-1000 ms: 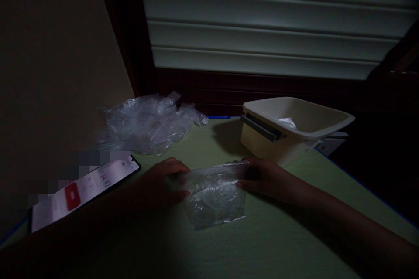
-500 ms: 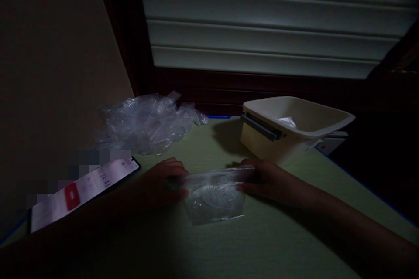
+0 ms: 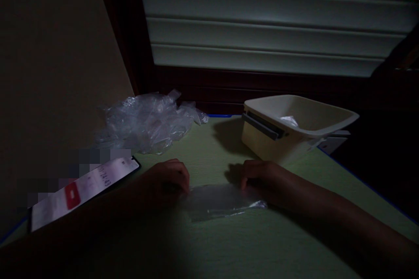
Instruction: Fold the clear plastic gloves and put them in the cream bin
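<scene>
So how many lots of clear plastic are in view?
3: the pile at back left, the sheet at front centre, a piece in the tub; more may be hidden inside.

On the worktop (image 3: 229,248), a plastic bag (image 3: 216,202) lies between the left hand (image 3: 170,178) and the right hand (image 3: 263,178). A pile of plastic bags (image 3: 147,122) sits at the back left, a phone (image 3: 93,186) before it, left of the left hand. A storage box (image 3: 260,143) stands behind the right hand, some plastic (image 3: 290,120) in it. A slatted panel (image 3: 255,39) is behind the worktop.
</scene>
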Motion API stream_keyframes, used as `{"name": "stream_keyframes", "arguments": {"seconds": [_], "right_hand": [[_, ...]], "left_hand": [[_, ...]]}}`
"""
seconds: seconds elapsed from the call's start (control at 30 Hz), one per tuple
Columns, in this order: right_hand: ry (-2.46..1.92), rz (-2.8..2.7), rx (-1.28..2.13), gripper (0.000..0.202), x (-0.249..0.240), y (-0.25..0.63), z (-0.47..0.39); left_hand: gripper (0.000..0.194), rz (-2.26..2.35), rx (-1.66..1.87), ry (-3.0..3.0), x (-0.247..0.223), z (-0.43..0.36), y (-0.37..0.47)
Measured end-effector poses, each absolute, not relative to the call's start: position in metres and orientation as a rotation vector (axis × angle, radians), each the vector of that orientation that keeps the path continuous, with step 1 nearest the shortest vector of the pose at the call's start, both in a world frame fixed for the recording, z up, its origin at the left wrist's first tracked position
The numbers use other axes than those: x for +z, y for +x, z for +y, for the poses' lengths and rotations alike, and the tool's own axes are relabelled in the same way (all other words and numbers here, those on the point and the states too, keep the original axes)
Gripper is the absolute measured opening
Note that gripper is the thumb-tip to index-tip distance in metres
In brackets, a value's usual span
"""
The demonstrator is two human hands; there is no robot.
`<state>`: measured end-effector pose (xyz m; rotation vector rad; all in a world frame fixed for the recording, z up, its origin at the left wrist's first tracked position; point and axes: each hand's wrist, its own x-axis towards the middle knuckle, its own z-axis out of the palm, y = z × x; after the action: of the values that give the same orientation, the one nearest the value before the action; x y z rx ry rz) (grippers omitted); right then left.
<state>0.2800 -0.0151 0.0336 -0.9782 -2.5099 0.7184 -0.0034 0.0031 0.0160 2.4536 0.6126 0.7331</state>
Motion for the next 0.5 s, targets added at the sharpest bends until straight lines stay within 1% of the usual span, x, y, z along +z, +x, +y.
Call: {"name": "stream_keyframes", "arguments": {"seconds": [0.13, 0.27, 0.43, 0.5], "right_hand": [[-0.958, -2.589, 0.615, 0.021, 0.037, 0.280, -0.018], [-0.955, -2.623, 0.592, 0.026, 0.036, 0.281, -0.019], [-0.995, -2.668, 0.492, 0.023, 0.042, 0.280, -0.022], [-1.010, -2.672, 0.443, 0.022, 0.044, 0.281, -0.024]], "left_hand": [[0.017, 0.546, 0.686, 2.481, 0.017, 0.004, -0.006], [0.016, 0.531, 0.656, 2.519, 0.024, 0.000, -0.007], [0.011, 0.528, 0.684, 2.632, 0.029, -0.010, -0.008], [0.006, 0.508, 0.681, 2.726, 0.029, -0.015, -0.007]]}}
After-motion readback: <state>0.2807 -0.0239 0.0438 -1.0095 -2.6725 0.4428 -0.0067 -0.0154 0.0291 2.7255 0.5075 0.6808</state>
